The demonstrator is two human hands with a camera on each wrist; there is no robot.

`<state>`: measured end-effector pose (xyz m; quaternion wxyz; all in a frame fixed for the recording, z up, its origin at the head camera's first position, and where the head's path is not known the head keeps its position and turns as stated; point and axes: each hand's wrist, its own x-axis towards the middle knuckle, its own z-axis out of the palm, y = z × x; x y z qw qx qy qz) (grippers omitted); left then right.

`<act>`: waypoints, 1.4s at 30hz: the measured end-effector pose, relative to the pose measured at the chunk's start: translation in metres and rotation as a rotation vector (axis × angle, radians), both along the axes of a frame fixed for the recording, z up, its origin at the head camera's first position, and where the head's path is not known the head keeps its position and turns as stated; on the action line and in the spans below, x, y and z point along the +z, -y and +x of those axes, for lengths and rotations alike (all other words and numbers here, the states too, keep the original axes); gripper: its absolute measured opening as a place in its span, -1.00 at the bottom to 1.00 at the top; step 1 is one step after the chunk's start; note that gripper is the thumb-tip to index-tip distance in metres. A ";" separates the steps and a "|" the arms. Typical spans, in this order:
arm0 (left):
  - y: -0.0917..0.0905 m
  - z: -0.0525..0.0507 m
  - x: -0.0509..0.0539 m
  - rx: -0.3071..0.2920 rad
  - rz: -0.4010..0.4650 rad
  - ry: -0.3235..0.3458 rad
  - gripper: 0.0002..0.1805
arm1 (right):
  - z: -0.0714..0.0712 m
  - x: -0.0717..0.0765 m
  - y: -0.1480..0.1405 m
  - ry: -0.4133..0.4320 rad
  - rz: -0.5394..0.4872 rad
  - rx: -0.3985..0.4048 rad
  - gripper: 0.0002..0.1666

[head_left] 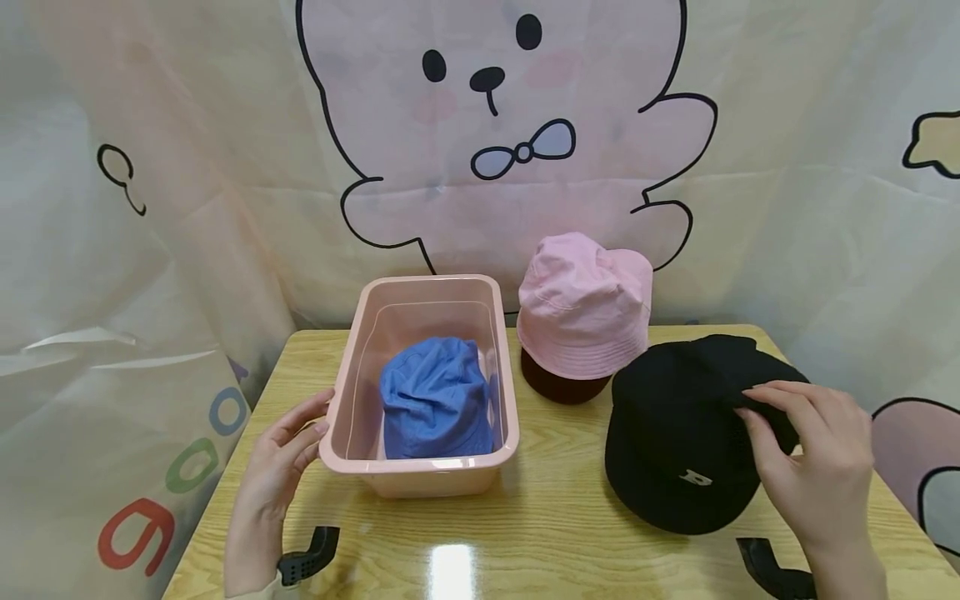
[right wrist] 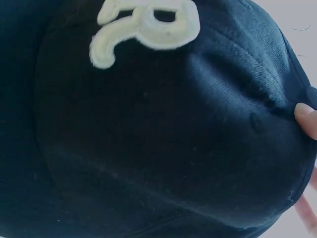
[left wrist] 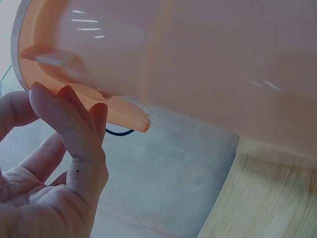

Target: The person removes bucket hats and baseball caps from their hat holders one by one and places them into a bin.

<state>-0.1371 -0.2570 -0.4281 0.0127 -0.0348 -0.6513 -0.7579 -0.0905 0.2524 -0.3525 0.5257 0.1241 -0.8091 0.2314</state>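
Note:
A pink plastic bin [head_left: 420, 467] stands on the table, with a crumpled blue cloth hat [head_left: 435, 400] inside it. My left hand [head_left: 281, 467] holds the bin's rim at its left side; in the left wrist view the fingers [left wrist: 74, 119] curl up against the rim. On the right, my right hand [head_left: 821, 454] pinches the fabric of a black cap [head_left: 675, 442] between thumb and fingers. A white embroidered letter [right wrist: 158, 25] shows large on the cap in the right wrist view, where only the thumb tip and parts of fingers appear at the right edge.
Behind the black cap, a pink bucket hat [head_left: 585, 308] sits on top of a dark brown item [head_left: 558, 387], mostly covered. The wooden table [head_left: 555, 517] backs onto a hanging cloth [head_left: 772, 233] printed with a cartoon bear.

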 end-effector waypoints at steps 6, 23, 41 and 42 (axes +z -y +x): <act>-0.002 -0.001 0.001 0.016 0.006 0.017 -0.62 | -0.008 0.008 -0.013 -0.021 0.017 -0.014 -0.25; -0.001 -0.001 0.001 0.005 0.003 0.015 -0.61 | -0.014 0.037 -0.025 -0.031 0.105 -0.053 -0.24; -0.001 0.000 0.001 0.012 0.010 0.019 -0.62 | -0.024 0.060 -0.015 -0.046 0.152 0.028 -0.23; -0.001 0.001 0.001 0.015 0.010 0.018 -0.62 | -0.024 0.061 -0.013 -0.052 0.147 0.034 -0.23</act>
